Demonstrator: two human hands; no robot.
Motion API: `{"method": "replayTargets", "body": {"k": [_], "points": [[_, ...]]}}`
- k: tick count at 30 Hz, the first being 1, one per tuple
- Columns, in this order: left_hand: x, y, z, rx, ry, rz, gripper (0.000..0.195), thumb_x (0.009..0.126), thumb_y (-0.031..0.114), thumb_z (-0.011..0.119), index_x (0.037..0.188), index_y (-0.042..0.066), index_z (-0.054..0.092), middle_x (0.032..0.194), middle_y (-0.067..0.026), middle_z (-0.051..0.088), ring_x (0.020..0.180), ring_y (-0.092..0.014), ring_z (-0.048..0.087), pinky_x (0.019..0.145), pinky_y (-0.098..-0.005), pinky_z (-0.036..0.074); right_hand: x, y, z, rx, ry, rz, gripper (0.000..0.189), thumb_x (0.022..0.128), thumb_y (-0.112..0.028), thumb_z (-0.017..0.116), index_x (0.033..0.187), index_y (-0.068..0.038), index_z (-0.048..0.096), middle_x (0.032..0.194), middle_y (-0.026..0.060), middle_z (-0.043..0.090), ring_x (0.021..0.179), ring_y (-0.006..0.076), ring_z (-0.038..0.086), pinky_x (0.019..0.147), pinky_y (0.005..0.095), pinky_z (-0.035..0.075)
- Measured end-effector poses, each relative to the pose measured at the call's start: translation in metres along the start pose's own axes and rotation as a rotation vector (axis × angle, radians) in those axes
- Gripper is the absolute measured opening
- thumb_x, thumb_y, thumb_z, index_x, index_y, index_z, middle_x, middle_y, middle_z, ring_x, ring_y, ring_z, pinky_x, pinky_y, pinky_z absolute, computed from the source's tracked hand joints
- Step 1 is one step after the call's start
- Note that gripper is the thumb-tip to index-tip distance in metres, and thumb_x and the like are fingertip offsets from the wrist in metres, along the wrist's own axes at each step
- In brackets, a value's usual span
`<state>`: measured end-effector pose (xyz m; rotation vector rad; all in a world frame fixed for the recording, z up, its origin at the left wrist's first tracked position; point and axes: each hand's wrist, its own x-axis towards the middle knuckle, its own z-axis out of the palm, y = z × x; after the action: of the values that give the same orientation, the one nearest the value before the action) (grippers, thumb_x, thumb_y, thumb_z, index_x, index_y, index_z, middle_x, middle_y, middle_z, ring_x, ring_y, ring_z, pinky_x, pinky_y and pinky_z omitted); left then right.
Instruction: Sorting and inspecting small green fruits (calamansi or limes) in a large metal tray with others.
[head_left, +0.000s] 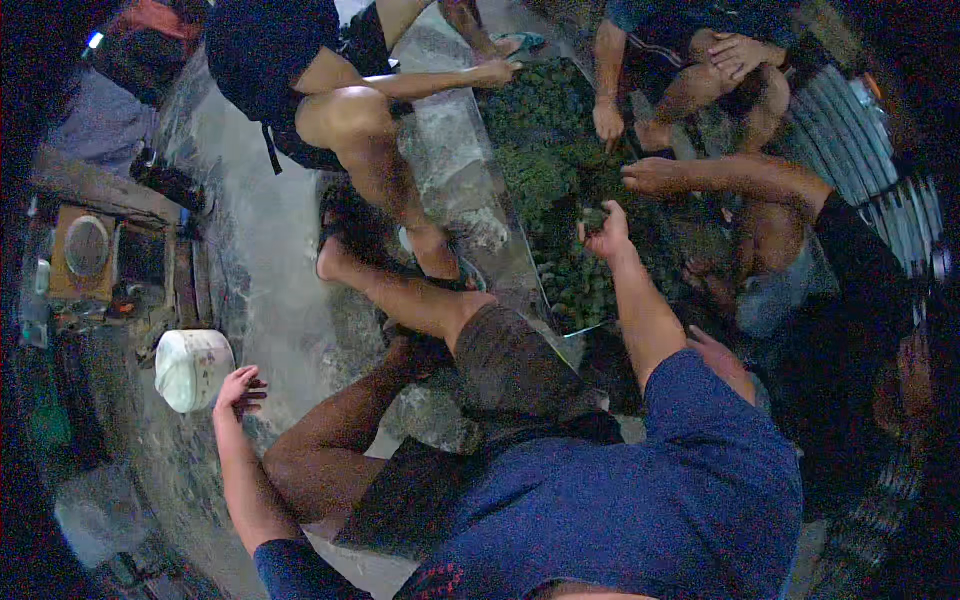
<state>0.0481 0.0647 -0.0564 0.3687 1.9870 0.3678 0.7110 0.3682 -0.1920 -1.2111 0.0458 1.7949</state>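
Note:
My right hand (608, 232) reaches over a long, dark greenish heap of small lumps (555, 150) spread on the ground. Between its thumb and fingers is a small dark greenish lump (594, 218); its exact kind cannot be told. Far to the left, my left hand (241, 391) hangs with loosely bent, parted fingers and holds nothing. It is just right of a white round container (193, 370) with small markings on its side.
Several people sit around the heap. One person's hand (495, 73) is at its top edge, others' hands (609, 124) (643, 174) at its right side. Bare legs (405, 292) lie between my hands. Corrugated metal sheets (847, 135) stand at right, a wooden frame (82, 251) at left.

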Motion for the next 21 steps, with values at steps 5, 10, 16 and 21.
{"method": "replayTargets", "body": {"k": [5,10,16,21], "points": [[-0.020,0.039,0.031,-0.038,-0.025,0.133,0.038,0.080,0.037,0.053,0.111,0.017,0.045,0.084,-0.0039,0.059,0.063,-0.018,0.056,0.050,-0.0320,0.042,0.001,-0.037,-0.016,-0.179,0.142,-0.238,0.023,0.080,-0.028,0.052,0.085,-0.005,0.049,0.065,0.0059,0.048,0.051,0.0145,0.045,0.039,0.0264,0.036],[-0.048,0.025,0.034,-0.071,0.004,0.092,0.037,0.082,0.036,0.050,0.113,0.018,0.044,0.086,-0.0024,0.058,0.067,-0.017,0.055,0.057,-0.0323,0.042,-0.039,-0.023,0.020,-0.542,0.247,-0.271,0.042,0.074,-0.048,0.057,0.058,-0.009,0.052,0.045,-0.0003,0.041,0.033,0.0133,0.034,0.033,0.0254,0.024],[-0.046,0.026,0.033,-0.143,0.003,0.104,0.035,0.082,0.035,0.049,0.113,0.018,0.044,0.085,-0.0025,0.058,0.067,-0.018,0.055,0.056,-0.0321,0.041,-0.053,-0.022,0.009,-0.708,0.482,-0.504,0.055,0.077,-0.057,0.043,0.051,-0.009,0.051,0.042,0.0017,0.042,0.033,0.0155,0.038,0.034,0.0303,0.029],[-0.045,0.032,0.037,-0.081,-0.013,0.109,0.034,0.082,0.035,0.049,0.111,0.019,0.045,0.086,-0.0026,0.058,0.067,-0.018,0.054,0.056,-0.0321,0.041,-0.054,-0.030,-0.009,-0.517,0.247,-0.394,0.045,0.080,-0.046,0.046,0.060,-0.007,0.051,0.053,0.0034,0.048,0.043,0.0131,0.044,0.037,0.0278,0.031]]}}
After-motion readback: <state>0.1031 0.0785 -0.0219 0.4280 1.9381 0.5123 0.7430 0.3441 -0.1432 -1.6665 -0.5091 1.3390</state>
